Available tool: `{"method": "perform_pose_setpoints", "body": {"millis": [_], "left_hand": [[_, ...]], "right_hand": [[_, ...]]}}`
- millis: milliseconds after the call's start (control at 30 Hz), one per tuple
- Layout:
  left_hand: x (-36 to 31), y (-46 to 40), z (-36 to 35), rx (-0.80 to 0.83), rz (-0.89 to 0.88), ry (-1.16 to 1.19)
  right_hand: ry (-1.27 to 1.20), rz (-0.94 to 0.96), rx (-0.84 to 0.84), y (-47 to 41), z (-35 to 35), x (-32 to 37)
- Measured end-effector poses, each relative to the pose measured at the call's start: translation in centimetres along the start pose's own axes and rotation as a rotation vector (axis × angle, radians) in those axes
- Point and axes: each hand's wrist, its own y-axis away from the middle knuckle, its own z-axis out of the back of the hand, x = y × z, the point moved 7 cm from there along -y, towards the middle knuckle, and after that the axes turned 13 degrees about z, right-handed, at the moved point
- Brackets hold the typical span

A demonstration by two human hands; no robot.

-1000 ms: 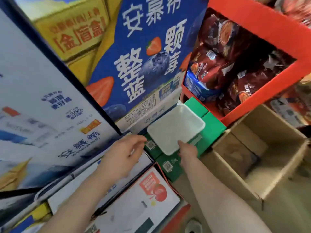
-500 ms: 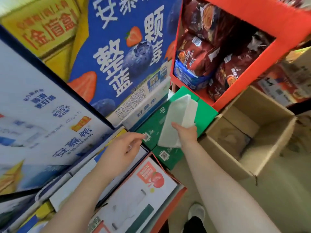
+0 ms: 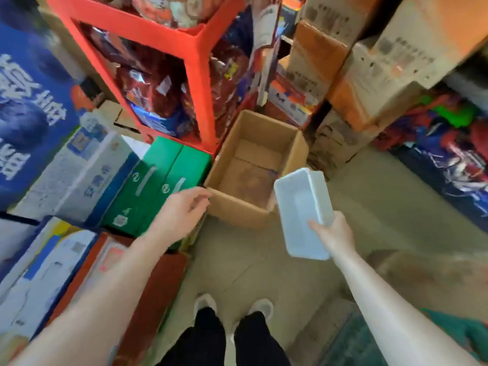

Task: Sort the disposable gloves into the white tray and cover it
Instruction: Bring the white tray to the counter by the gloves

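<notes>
Right hand [image 3: 335,237] grips unlabelled white tray [image 3: 303,210]; blue carton [image 3: 29,107] shows blurred Chinese characters.

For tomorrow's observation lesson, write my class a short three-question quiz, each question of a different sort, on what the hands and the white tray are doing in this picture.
1. True or false: the white tray rests on the green boxes.
2. Which hand grips the tray?
A. the left hand
B. the right hand
C. both hands
3. Fill in the missing word: the left hand hovers with loose fingers near the rim of the open ______ box.

Key
1. False: it is held in the air, beside the open box.
2. B
3. cardboard
</notes>
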Motion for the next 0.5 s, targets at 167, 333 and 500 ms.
{"method": "perform_pose_setpoints", "body": {"millis": [167,333,500], "left_hand": [[-11.7,-0.7,-6.2,0.107,-0.154,-0.187],[-19.4,-2.8,-10.7,0.152,-0.229,-0.315],[-25.0,-8.3,-15.3,0.201,-0.209,-0.378]], "right_hand": [[-0.076,-0.103,-0.187,1.7,12.6,-8.3],[-0.104,-0.168,-0.329,1.1,21.2,-12.5],[-0.110,-0.131,-0.463,-4.3,28.7,-12.8]]}}
